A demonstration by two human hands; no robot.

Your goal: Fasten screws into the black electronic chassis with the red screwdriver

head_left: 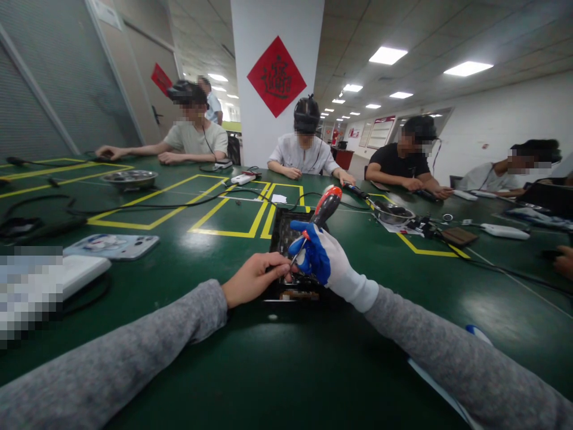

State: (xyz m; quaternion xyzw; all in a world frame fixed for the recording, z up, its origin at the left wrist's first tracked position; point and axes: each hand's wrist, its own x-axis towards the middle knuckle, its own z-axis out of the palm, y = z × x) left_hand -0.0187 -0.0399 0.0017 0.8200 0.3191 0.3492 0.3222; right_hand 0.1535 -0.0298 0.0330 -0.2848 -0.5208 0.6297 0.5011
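In the middle of the head view, my right hand (333,257), in a white and blue glove, is closed around a screwdriver (328,206) with a black and red handle. The tool slants, handle up, its thin shaft pointing down and left. My bare left hand (255,278) pinches with thumb and forefinger at the shaft's lower end; what lies between those fingertips is too small to make out. Under both hands lies an open black device casing (280,230), a brownish part (299,295) showing along its near edge. My hands hide much of its inside.
Left on the green table (179,370) are a phone (111,246), a white box (85,275) and a metal bowl (129,178). Cables cross the tabletop. To the right stand another metal bowl (394,214) and a brown block (459,236). Several people sit across the table.
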